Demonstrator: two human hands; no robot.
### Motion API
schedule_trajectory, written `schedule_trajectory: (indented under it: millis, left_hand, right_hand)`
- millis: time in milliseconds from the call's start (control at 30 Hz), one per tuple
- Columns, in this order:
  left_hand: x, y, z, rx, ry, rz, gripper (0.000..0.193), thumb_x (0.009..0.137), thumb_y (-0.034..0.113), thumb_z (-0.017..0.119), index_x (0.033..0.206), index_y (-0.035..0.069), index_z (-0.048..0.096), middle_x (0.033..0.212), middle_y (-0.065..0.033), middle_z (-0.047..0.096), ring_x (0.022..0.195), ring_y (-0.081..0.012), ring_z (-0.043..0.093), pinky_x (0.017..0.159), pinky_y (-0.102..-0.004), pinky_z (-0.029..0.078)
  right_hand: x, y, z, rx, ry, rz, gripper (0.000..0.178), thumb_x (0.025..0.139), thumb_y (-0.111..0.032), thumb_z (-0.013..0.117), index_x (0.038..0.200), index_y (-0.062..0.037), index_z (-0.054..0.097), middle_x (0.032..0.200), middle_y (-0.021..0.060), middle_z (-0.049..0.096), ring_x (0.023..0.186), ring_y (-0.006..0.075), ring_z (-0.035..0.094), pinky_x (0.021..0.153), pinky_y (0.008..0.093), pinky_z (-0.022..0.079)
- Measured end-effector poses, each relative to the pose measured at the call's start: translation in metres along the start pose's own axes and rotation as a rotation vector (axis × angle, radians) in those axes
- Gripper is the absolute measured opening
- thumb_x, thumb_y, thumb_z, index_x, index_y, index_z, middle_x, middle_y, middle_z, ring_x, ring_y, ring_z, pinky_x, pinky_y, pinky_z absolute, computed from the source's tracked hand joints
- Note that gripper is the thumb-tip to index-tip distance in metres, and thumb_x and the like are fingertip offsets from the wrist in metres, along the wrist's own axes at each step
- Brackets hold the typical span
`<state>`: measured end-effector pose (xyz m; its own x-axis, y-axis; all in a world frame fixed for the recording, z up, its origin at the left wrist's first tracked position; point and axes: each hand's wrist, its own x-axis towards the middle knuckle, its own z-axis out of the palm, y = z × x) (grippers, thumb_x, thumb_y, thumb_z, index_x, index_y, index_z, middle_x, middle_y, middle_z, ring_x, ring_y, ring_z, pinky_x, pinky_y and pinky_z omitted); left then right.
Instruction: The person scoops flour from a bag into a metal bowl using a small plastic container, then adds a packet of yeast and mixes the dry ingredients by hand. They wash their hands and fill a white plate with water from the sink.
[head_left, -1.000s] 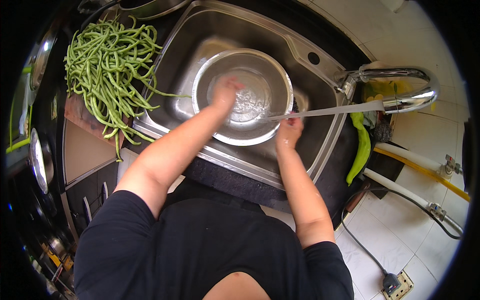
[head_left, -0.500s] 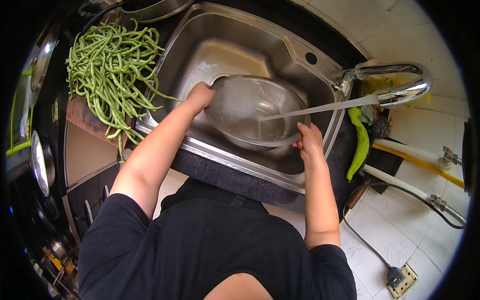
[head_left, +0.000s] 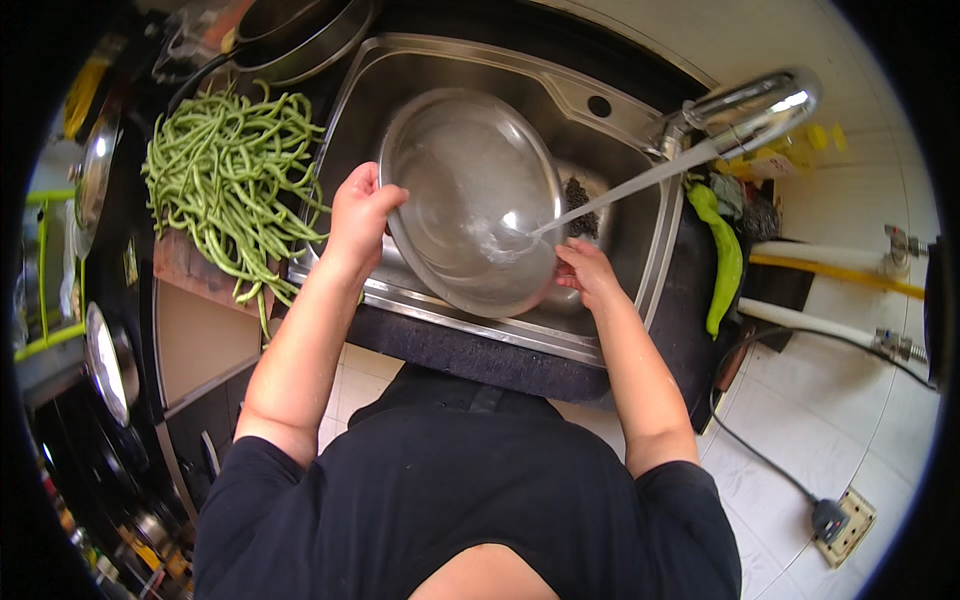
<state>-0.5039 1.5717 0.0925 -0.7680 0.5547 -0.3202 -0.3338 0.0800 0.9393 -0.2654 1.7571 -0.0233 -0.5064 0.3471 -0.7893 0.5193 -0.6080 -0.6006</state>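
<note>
Over the stainless steel sink (head_left: 640,250), the person holds a large steel bowl (head_left: 470,200) tilted up on edge, its open side turned toward the camera. The left hand (head_left: 360,215) grips the bowl's left rim, fingers curled over the edge and thumb on the near side. The right hand (head_left: 590,275) holds the lower right rim, fingers wrapped closed around it from below. A stream of water (head_left: 620,190) runs slantwise from the chrome faucet (head_left: 750,105) at the upper right and strikes the inside of the bowl near its lower right, where it splashes; only a thin film of water lies in the bowl. Behind the bowl, the sink basin shows a dark drain strainer (head_left: 580,195) near its right side. A heap of long green beans (head_left: 230,190) lies on the counter just left of the sink, close to the left hand. A dark pan (head_left: 300,35) sits beyond the beans at the top edge, its contents not visible. A long green pepper (head_left: 725,255) lies on the ledge right of the sink.
</note>
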Motion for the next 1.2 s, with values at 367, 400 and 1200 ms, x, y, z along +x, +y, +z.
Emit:
schedule_trajectory:
  millis: [367,400,1200]
  left_hand:
    - [-0.063,0.064,0.015,0.816,-0.072,1.060,0.021,0.066,-0.007,0.056,0.059,0.004,0.040,0.048,-0.0064,0.035,0.039,-0.0202,0.034,0.039,-0.0282,0.028]
    - [-0.066,0.067,0.015,0.844,-0.106,1.132,0.020,0.067,-0.008,0.056,0.060,0.004,0.042,0.049,-0.0054,0.036,0.039,-0.0188,0.034,0.039,-0.0276,0.028]
    - [0.045,-0.116,-0.045,-0.002,0.045,-0.265,0.011,0.075,0.000,0.052,0.083,0.006,0.047,0.080,-0.0059,0.055,0.073,-0.0161,0.054,0.068,-0.0288,0.045]
  right_hand:
    - [0.000,0.000,0.013,0.090,-0.024,-0.034,0.028,0.085,-0.017,0.046,0.110,-0.0055,0.048,0.092,0.0068,0.060,0.077,0.0140,0.057,0.060,0.0251,0.047]
    - [0.001,0.003,0.009,0.089,-0.007,-0.046,0.027,0.085,-0.017,0.046,0.109,-0.0058,0.049,0.091,0.0064,0.060,0.076,0.0138,0.057,0.060,0.0249,0.047]
    - [-0.021,0.007,-0.023,0.175,0.108,-0.147,0.026,0.082,-0.016,0.046,0.105,-0.0026,0.050,0.087,0.0066,0.058,0.069,0.0128,0.054,0.057,0.0243,0.043]
